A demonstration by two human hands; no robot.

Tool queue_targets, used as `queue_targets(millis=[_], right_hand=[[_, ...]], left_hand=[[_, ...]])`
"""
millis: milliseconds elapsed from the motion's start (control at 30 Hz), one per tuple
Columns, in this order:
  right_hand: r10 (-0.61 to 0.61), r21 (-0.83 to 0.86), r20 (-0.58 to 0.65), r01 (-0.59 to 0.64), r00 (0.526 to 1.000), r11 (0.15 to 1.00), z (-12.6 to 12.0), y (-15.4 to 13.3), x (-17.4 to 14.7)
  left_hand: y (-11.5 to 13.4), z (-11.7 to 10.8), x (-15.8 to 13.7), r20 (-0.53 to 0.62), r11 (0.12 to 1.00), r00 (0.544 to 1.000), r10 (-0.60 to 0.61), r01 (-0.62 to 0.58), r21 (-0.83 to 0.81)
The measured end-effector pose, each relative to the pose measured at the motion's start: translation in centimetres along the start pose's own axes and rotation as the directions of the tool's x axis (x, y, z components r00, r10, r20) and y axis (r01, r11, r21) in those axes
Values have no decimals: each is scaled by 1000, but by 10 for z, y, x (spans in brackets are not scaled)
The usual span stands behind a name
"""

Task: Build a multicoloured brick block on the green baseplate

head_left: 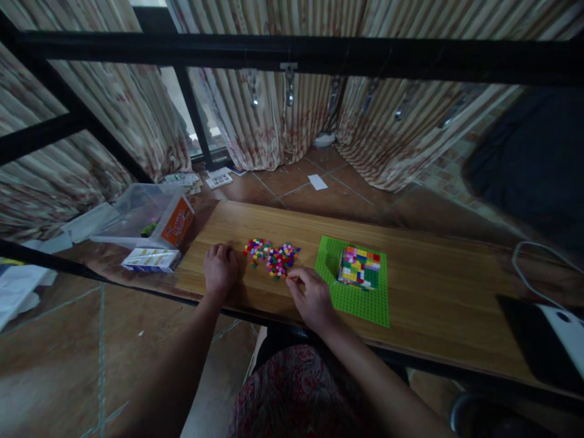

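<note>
My left hand (219,269) rests on the wooden table to the left of a loose pile of small coloured building bricks (280,260). Its fingers are curled in, and nothing shows in them. At the near right edge of the pile, my right hand (314,299) pinches thumb and forefinger together on what looks like a small orange brick (288,277). To the right lies a green studded baseplate (353,310). A block built of many-coloured bricks (360,267) stands on its upper part.
A clear plastic bin (132,210) with an orange label stands off the table's left end, near a white and blue box (151,260). A black and white device (563,331) with a cable sits at the right end. A dark metal bar (292,52) crosses beyond the table.
</note>
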State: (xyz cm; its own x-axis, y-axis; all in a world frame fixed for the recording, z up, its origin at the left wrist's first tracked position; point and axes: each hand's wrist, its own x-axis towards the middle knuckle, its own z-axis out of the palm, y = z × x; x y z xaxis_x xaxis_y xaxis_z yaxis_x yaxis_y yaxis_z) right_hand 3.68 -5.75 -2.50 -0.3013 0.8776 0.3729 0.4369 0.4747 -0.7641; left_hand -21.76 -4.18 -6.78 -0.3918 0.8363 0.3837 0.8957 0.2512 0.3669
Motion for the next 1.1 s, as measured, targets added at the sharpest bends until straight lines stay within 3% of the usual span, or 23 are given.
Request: queue_targets(millis=[100,200,400,800,1100], right_hand=[[138,90,-92,-130,986,987,-32,1,-7],[232,87,-202,-218,951,972,-68,20,-13],[243,-44,-429,-289,870,956,-115,74,-16],[142,-196,-459,-256,877,946,-106,97,-3],[159,-137,-469,-249,869,959,-105,102,-3]], left_hand=[[0,-1,0,-1,1000,1000,3,-3,-7],[0,-2,1,2,1000,1000,4,-4,-4],[-3,-1,3,8,999,1000,27,-27,25],[-4,0,4,0,998,999,37,-37,42],[-2,-1,4,5,1000,1000,15,-15,22]])
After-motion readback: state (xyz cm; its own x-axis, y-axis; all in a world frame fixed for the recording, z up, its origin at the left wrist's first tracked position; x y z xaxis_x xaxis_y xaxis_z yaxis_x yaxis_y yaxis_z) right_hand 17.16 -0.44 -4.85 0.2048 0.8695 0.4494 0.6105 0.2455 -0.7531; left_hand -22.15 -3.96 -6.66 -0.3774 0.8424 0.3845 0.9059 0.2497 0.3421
